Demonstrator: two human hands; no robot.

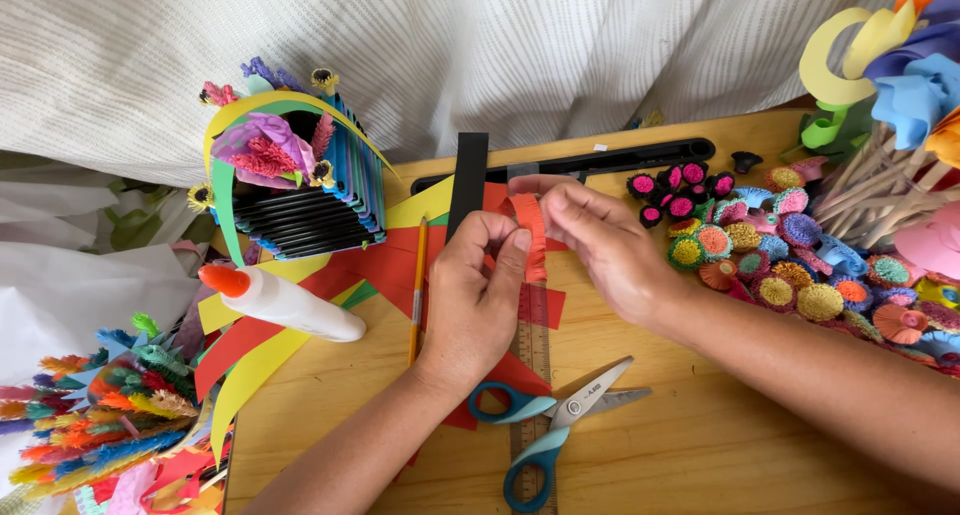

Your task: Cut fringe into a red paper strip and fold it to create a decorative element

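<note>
2 hands meet at the frame's centre on 1 red fringed paper strip (531,237), its long axis running top to bottom: left hand (478,300) pinches its lower part, right hand (600,245) grips the top end.

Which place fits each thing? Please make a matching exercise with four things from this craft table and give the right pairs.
Things:
1. glue bottle
2. scissors
3. red fringed paper strip
4. pencil

Places:
a. held between the left hand and the right hand
b. lying on yellow and red paper, left of the hands
c. lying open on the ruler, below the hands
d. just left of the left hand, lying upright in the picture

Pairs: 1-b, 2-c, 3-a, 4-d
</note>
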